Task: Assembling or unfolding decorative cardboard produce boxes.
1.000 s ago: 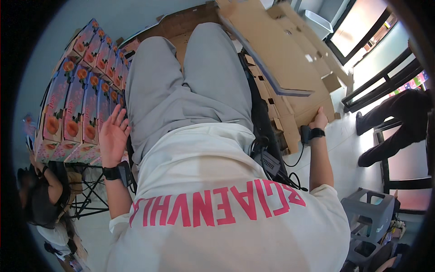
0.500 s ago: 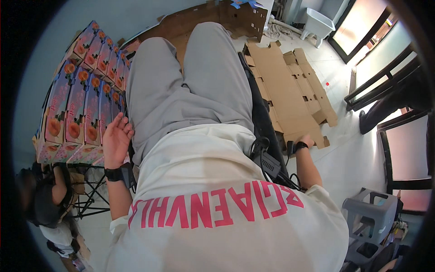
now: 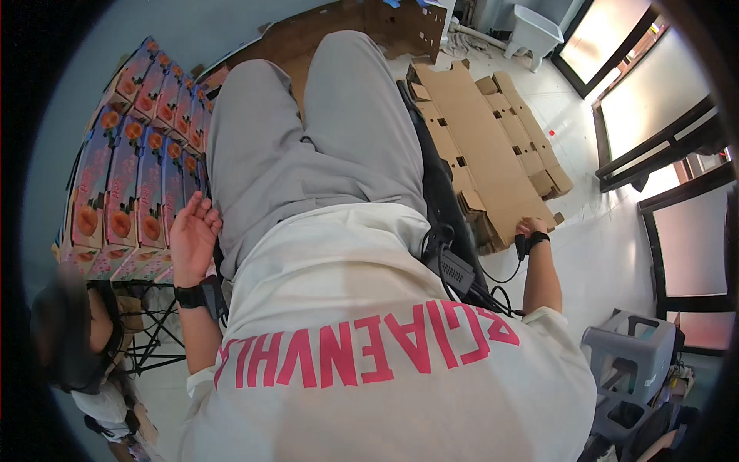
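Note:
My right hand (image 3: 531, 225) is closed at the near edge of a flattened brown cardboard box (image 3: 481, 146), with its fingers partly hidden against the board. Flaps and slots run along the sides of the cardboard, which lies to the right of my legs. My left hand (image 3: 194, 237) rests palm up beside my left thigh, fingers loosely curled and apart, holding nothing. Nearest to it are stacked blue and pink cartons (image 3: 123, 208) with peach-coloured fruit pictures. Both wrists wear black bands, and a cable runs from the right one.
A large brown carton (image 3: 308, 35) stands beyond my knees. Grey plastic stools (image 3: 631, 354) are at the lower right, a white tub (image 3: 533, 32) at the far right. Glass doors (image 3: 693, 239) line the right side. Part of another person (image 3: 77, 331) shows at the lower left.
My right hand has moved slightly right and away from me, and the cardboard's near right corner has shifted with it. My left hand has hardly moved. The dark-clothed leg by the doors has mostly gone from view.

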Available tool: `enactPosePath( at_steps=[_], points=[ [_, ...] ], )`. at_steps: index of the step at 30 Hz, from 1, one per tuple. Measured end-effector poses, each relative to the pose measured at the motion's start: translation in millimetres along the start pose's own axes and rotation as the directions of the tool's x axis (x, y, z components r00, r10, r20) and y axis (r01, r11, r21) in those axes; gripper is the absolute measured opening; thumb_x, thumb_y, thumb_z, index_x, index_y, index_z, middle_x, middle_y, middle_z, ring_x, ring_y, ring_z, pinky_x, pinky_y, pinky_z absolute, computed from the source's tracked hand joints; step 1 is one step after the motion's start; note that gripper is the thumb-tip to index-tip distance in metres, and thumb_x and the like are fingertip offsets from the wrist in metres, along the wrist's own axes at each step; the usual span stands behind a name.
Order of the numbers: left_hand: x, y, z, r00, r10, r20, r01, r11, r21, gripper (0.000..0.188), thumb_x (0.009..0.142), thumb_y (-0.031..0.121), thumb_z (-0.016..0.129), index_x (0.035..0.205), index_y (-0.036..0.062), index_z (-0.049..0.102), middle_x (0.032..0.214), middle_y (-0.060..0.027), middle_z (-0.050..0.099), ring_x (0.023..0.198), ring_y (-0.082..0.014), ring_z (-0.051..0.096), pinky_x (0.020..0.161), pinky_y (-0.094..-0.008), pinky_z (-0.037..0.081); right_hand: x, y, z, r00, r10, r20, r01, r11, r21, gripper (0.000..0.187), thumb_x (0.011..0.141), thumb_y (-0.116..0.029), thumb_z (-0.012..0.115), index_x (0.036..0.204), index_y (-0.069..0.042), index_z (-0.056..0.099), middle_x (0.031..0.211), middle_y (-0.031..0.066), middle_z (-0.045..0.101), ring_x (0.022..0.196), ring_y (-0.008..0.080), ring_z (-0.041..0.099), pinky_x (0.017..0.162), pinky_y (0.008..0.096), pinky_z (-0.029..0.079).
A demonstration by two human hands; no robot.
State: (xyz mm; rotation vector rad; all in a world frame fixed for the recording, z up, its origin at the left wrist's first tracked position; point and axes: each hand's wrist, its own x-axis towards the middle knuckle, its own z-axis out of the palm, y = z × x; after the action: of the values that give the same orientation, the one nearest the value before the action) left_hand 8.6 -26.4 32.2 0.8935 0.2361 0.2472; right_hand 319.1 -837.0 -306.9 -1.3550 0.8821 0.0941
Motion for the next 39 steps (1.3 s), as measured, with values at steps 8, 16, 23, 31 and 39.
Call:
enactPosePath(
  at_steps=[8,16,23,31,39],
  points=[
    [4,2,-5,0.997,-0.073,-0.029,0.073,0.997,0.014,0.026,0.110,0.019,0.060,0.132,0.0060,0.064,0.114,-0.0049,0.065,0.103,-0.0200,0.060,0.092,-0.0329,0.051,9,51,-4,0.939,-0.035,0.342,0.336,0.304,-0.891,0.075,0.079,-0.046,0.095,0.133,-0.001,0.068,0.116,0.0164,0.079,0.095,0.0289,0.077,0.079,0.0412,0.062],
    [6,3,-11,0.994,-0.069,-0.086,0.074,0.996,0.051,0.025,0.110,0.020,0.061,0.131,0.0080,0.064,0.116,-0.0040,0.067,0.103,-0.0192,0.061,0.091,-0.0323,0.051,-93,48,43,0.938,-0.153,0.312,0.331,0.122,-0.936,0.106,0.071,-0.063,0.093,0.143,0.007,0.059,0.141,0.0293,0.068,0.130,0.0422,0.068,0.108,0.0467,0.056],
    [6,0,-4,0.996,-0.087,-0.037,0.088,0.996,0.021,0.024,0.110,0.020,0.062,0.128,0.0064,0.067,0.112,-0.0049,0.068,0.100,-0.0198,0.061,0.090,-0.0339,0.051,-61,85,37,0.937,-0.232,0.261,0.290,0.099,-0.952,0.090,0.083,-0.063,0.086,0.146,-0.002,0.062,0.142,0.0265,0.069,0.130,0.0439,0.067,0.109,0.0488,0.055],
    [-22,45,20,0.985,0.106,-0.139,-0.077,0.976,0.202,0.025,0.111,0.025,0.061,0.127,0.0071,0.067,0.110,-0.0055,0.073,0.099,-0.0221,0.068,0.090,-0.0375,0.054,-34,24,27,0.924,-0.175,0.339,0.272,-0.320,-0.907,0.073,0.099,-0.070,0.061,0.126,-0.005,0.079,0.129,0.0269,0.075,0.123,0.0444,0.071,0.103,0.0542,0.057],
    [-70,181,37,0.384,0.909,0.160,0.025,-0.184,0.983,0.037,0.102,0.037,0.078,0.118,0.0033,0.078,0.104,-0.0094,0.080,0.097,-0.0195,0.076,0.088,-0.0341,0.058,-111,-72,79,0.456,-0.677,0.578,0.805,0.037,-0.592,0.030,0.109,-0.025,0.064,0.102,0.002,0.074,0.095,0.0216,0.078,0.087,0.0388,0.076,0.077,0.0467,0.059]
  ],
)
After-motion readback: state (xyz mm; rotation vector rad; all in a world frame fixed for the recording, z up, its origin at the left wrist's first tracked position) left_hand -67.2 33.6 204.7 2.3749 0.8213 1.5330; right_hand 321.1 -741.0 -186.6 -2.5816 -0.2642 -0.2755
